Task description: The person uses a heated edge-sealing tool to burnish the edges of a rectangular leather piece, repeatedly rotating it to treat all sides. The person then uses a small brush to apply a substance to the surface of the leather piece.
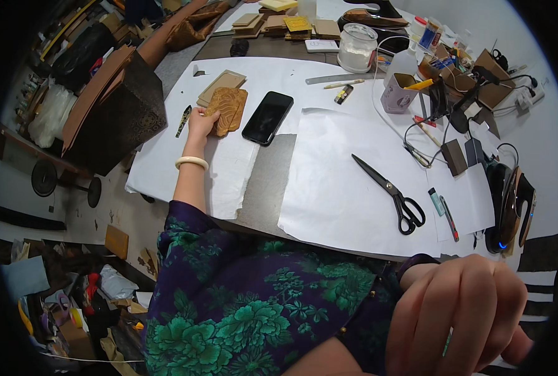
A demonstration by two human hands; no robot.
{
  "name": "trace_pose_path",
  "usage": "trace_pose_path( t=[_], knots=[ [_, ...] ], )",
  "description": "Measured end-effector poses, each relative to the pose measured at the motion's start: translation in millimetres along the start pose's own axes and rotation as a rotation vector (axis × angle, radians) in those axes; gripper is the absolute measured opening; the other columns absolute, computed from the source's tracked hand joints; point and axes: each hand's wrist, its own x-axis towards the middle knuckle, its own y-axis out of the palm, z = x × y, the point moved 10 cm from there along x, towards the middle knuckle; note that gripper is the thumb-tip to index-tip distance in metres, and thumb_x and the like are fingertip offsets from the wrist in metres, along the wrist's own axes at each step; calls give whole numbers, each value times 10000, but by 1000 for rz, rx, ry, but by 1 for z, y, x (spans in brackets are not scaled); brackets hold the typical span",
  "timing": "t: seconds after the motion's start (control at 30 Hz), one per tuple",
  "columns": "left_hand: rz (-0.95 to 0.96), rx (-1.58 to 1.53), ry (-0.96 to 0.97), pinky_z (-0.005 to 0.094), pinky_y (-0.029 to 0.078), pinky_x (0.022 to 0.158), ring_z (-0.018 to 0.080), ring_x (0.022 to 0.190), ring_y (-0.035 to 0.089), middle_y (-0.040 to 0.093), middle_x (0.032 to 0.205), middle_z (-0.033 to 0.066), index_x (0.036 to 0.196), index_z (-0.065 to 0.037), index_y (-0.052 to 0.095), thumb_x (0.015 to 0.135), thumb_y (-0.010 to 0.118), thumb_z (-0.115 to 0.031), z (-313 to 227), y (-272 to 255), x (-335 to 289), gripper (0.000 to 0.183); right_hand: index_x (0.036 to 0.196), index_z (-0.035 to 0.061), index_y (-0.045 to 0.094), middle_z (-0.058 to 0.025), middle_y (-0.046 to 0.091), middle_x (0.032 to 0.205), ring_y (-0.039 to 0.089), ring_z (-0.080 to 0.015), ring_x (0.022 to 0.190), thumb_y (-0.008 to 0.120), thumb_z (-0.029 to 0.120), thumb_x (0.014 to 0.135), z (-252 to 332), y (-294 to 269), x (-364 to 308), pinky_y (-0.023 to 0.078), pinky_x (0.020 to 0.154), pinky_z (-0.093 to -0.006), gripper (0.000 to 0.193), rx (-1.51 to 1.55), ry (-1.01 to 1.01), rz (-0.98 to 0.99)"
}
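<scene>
At the left of the white-covered table, my left hand (202,123) pinches the lower left edge of a golden-brown patterned fabric piece (227,111). A second such piece seems to lie partly under it. Just behind it lie tan card pieces (221,86). A black smartphone (268,118) lies flat to its right, and a small dark patterned tool (184,121) lies left of my wrist. My right hand (457,313) is raised large in the lower right, off the table. Its fingers are bent and held together; anything inside them is hidden.
Black-handled scissors (390,191) lie half open on the right, with pens (443,213) beside them. A black iron (511,207) stands at the right edge. A jar (357,49), a pen cup (399,94) and cables line the back right. A brown box (125,113) stands left.
</scene>
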Motion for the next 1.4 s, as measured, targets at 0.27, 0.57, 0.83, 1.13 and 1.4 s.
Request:
trace_pose_path(
  t=[0.27, 0.57, 0.83, 1.13, 1.4],
  knots=[
    [110, -598, 124, 385, 556, 943, 252, 1137, 670, 667, 1297, 217, 1356, 3, 501, 973, 764, -138, -72, 68, 34, 486, 834, 104, 627, -191, 701, 981, 664, -253, 847, 662, 310, 1057, -9, 13, 14, 595, 720, -367, 305, 92, 44, 14],
    [108, -138, 297, 367, 488, 989, 212, 1134, 606, 651, 1207, 112, 1380, -19, 591, 961, 750, -205, -110, 127, -4, 486, 784, 111, 626, -221, 722, 975, 647, -267, 797, 676, 249, 1040, -14, 20, 2, 540, 662, -353, 295, 187, -48, -59],
    [215, -261, 385, 321, 577, 868, 169, 1012, 690, 722, 1081, 82, 1118, -10, 709, 956, 725, -93, -88, 36, -180, 183, 953, 105, 595, -48, 627, 872, 595, -151, 674, 646, 285, 1044, -3, 61, 0, 507, 575, -296, 208, -1309, -214, 16],
    [244, -389, 335, 279, 558, 814, 117, 872, 688, 737, 958, 62, 1089, 9, 709, 988, 700, -88, -73, -11, -272, 140, 960, 86, 627, -83, 648, 939, 627, -197, 700, 699, 83, 931, -26, 118, -31, 525, 600, -311, 78, -1553, -469, 324],
    [288, -401, 437, 297, 585, 810, 126, 904, 699, 740, 1021, 63, 1149, 3, 663, 987, 697, -73, -140, 9, -210, 182, 966, 69, 655, -114, 666, 1000, 655, -237, 723, 746, -97, 830, 14, 50, -21, 542, 622, -325, 233, -1880, -683, -158]
  ],
)
